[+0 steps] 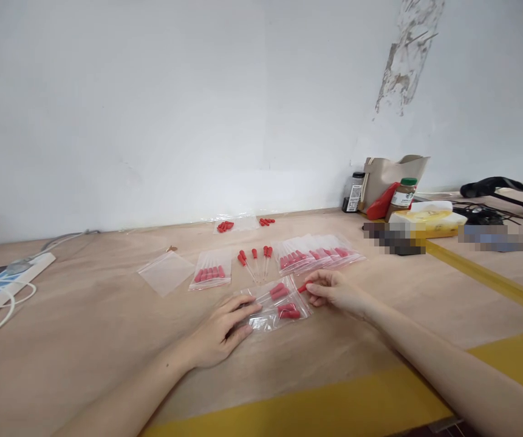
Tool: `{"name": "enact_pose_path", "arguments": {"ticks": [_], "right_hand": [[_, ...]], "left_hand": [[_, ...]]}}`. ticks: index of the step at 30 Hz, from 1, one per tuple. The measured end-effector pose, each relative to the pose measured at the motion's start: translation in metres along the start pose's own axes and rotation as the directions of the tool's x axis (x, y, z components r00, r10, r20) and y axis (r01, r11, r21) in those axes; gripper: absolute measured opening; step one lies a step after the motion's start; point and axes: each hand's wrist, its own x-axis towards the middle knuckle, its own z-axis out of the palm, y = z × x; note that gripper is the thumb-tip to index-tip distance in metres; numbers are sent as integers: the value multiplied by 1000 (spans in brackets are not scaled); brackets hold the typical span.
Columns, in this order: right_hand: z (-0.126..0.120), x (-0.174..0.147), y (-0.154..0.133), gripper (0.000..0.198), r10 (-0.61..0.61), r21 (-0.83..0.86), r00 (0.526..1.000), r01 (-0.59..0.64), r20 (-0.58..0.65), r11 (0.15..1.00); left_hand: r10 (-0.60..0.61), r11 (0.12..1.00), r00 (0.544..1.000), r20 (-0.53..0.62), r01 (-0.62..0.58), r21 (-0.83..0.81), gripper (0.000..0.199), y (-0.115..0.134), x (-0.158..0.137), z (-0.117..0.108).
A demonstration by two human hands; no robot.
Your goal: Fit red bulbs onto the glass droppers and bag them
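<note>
A clear zip bag (268, 321) lies on the table in front of me, with several red-bulbed glass droppers (280, 291) inside. My left hand (225, 328) rests on its left end, fingers stretched out over the plastic and thumb apart. At the bag's right side, the mouth end, my right hand (327, 287) pinches the red bulb of a dropper (305, 286); the glass tube is hard to make out at the bag's edge. Just behind, several loose droppers (254, 254) lie side by side. A filled dropper bag (209, 271) is left of them, overlapping filled bags (313, 258) right.
An unfilled zip bag (166, 273) lies further left. Near the wall are loose red bulbs (225, 226) on clear plastic. A power strip (37, 267) with cables sits at far left. A jar (402, 197), tissue pack (429, 221) and black cables stand at right.
</note>
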Motion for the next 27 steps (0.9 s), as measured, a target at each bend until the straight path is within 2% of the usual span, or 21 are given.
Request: {"name": "enact_pose_path", "arguments": {"ticks": [2, 5, 7, 9, 13, 17, 21, 25, 27], "right_hand": [[4, 2, 3, 19, -60, -160, 998, 63, 21, 985], [9, 4, 5, 18, -204, -341, 978, 208, 48, 917], [11, 4, 5, 19, -263, -387, 961, 275, 84, 880], [14, 4, 4, 20, -260, -377, 957, 290, 131, 880], [21, 2, 3, 26, -206, -234, 962, 246, 182, 941], [23, 1, 1, 32, -153, -136, 975, 175, 159, 975], [17, 1, -2, 38, -53, -183, 987, 80, 150, 980], [15, 5, -3, 34, -25, -253, 999, 14, -41, 967], [17, 7, -2, 32, 1, -301, 999, -15, -48, 954]], "left_hand": [[-1, 1000, 1000, 0, 1, 8, 39, 0, 0, 0], [-5, 1000, 1000, 12, 4, 19, 38, 0, 0, 0], [-4, 1000, 1000, 13, 3, 22, 37, 1, 1, 0], [1, 1000, 1000, 9, -1, 23, 38, 2, 1, -1], [1, 1000, 1000, -3, -1, 19, 40, 3, 1, -2], [-11, 1000, 1000, -1, 11, 16, 40, 4, 1, -2], [-14, 1000, 1000, 1, 14, 19, 39, 3, 1, -2], [10, 1000, 1000, 16, -10, 14, 38, 2, 0, -2], [34, 999, 999, 29, -34, 5, 39, 1, 0, -2]]}}
